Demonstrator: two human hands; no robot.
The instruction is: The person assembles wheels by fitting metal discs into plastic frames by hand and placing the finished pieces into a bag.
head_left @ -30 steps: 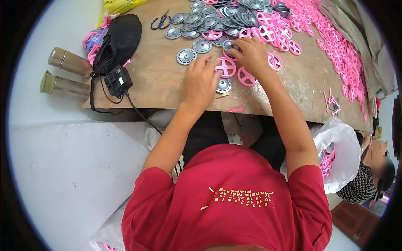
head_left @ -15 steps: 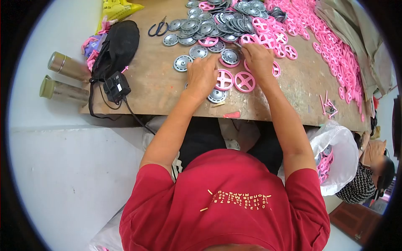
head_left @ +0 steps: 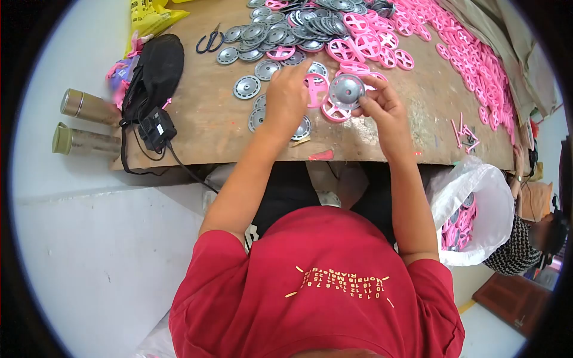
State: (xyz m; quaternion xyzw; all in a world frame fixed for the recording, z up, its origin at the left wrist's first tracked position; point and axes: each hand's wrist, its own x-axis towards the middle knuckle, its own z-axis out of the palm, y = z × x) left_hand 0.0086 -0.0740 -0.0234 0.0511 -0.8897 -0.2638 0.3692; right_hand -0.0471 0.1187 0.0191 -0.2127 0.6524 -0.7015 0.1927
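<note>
My right hand (head_left: pixel 387 113) holds a grey disc (head_left: pixel 347 91) by its edge between thumb and fingers, raised with its face towards me. My left hand (head_left: pixel 286 98) is closed on a pink spoked wheel (head_left: pixel 317 90) at its right side; the fingertips are partly hidden. Below the grey disc, another pink wheel (head_left: pixel 335 111) lies on the table. Around my left hand lie several grey discs, one of them (head_left: pixel 246 88) to its left and one (head_left: pixel 302 129) partly under the wrist.
A pile of grey discs (head_left: pixel 276 36) and pink wheels (head_left: pixel 366 45) covers the back. More pink wheels (head_left: pixel 477 77) spread right. Scissors (head_left: pixel 210 40), a black bag (head_left: pixel 156 68), two bottles (head_left: pixel 89 142) are left. A plastic bag (head_left: pixel 492 209) of parts hangs right; a person (head_left: pixel 513 247) sits beyond.
My right hand has come back from the pile edge towards me and now holds up a grey disc. My left hand has lifted the pink wheel slightly away from me. The view has shifted a little.
</note>
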